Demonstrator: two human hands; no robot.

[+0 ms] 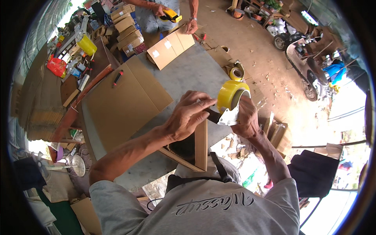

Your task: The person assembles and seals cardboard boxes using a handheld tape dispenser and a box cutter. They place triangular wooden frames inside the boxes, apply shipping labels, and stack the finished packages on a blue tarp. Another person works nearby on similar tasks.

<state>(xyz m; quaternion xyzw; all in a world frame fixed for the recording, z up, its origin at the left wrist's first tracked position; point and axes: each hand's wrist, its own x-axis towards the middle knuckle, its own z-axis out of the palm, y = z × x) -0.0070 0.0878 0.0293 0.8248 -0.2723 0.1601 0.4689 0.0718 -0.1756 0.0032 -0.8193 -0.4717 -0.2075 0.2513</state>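
My right hand (247, 119) grips a tape dispenser (229, 116) with a white metal frame, loaded with a wide roll of yellow packing tape (227, 93). My left hand (189, 116) is just left of it, thumb and fingers apart and fingertips close to the roll. Whether they touch the tape's loose end I cannot tell. Below my hands, a cardboard box (201, 148) with a dark inside sits at the near edge of the grey table (152, 167), against my body. My left hand and forearm hide part of it.
A flat cardboard sheet (126, 102) covers the table's left, a red-black cutter (118, 78) on it. Across, a co-worker's hand (160, 10) holds a yellow tape dispenser (171, 15) above a carton (171, 48). More tape rolls (236, 73) lie right. A scooter (305, 64) stands beyond.
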